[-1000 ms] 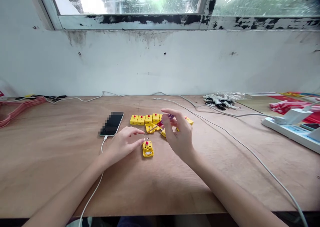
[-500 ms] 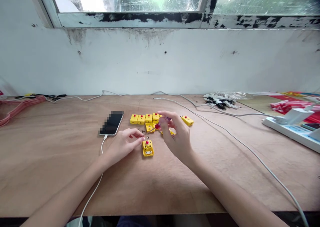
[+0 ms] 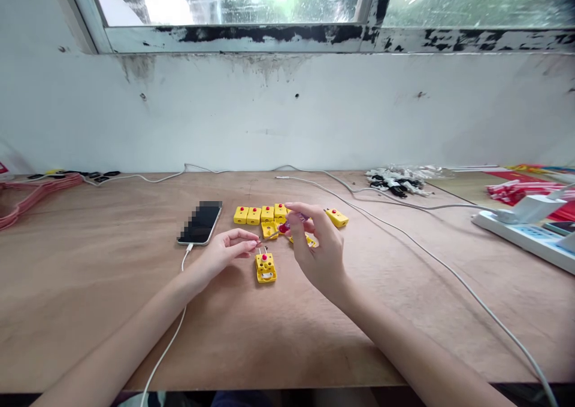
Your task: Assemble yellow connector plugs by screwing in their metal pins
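Observation:
My right hand [image 3: 320,242] grips a screwdriver [image 3: 284,228] with a red and purple handle, its thin shaft pointing left. At the tip of that shaft the thumb and fingers of my left hand [image 3: 231,245] are pinched together. Whatever lies between them is too small to name. Just below the fingertips, a yellow plug connector [image 3: 265,267] lies on the table, with a red dot on top and two metal pins pointing away from me. Behind the screwdriver sits an opened yellow shell [image 3: 269,230], and another yellow piece [image 3: 309,240] is partly covered by my right hand.
A row of yellow connectors [image 3: 254,215] stands behind my hands, with another connector [image 3: 336,217] to the right. A phone [image 3: 200,222] on a white cable [image 3: 169,342] lies left. White cables, a power strip [image 3: 521,233], black and white parts [image 3: 398,181] and pink wires [image 3: 40,193] surround the area.
My left fingertips have shifted slightly up and stay at the screwdriver's tip. My right hand has moved a little to the right with the screwdriver. The yellow connector stays in place.

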Tool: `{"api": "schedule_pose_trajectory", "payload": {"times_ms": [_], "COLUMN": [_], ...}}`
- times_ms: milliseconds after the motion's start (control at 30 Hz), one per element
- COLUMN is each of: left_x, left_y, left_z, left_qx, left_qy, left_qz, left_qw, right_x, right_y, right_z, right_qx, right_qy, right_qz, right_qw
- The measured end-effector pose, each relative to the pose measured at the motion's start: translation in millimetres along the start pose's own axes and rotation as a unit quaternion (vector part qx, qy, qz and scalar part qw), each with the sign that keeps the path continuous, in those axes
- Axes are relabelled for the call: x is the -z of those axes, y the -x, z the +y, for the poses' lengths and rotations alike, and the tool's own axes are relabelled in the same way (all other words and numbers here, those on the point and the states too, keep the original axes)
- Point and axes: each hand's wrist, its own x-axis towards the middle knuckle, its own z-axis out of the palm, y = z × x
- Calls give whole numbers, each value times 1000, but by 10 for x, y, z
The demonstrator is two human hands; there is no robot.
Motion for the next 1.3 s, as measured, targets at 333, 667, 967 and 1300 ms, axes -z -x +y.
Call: {"api": "schedule_pose_trajectory", "payload": {"times_ms": [333,667,967,1300], "left_x": [36,29,28,23], "left_y": [5,27,111,124], "left_z": [0,-42,7,-17], "left_qx": [2,-76,-140,-167], "left_qy": [-38,-168,-299,-351], "left_qz": [-2,-14,-18,-37], "left_qw": [999,983,944,921], "right_x": [3,25,41,-2], "right_y": [-1,-27,-24,41], "right_z": [-1,27,58,72], "right_qx": [18,5,11,36], "right_qy": [4,24,31,26], "right_qz": [14,-17,-23,-56], "right_qw": [1000,1000,999,997]}}
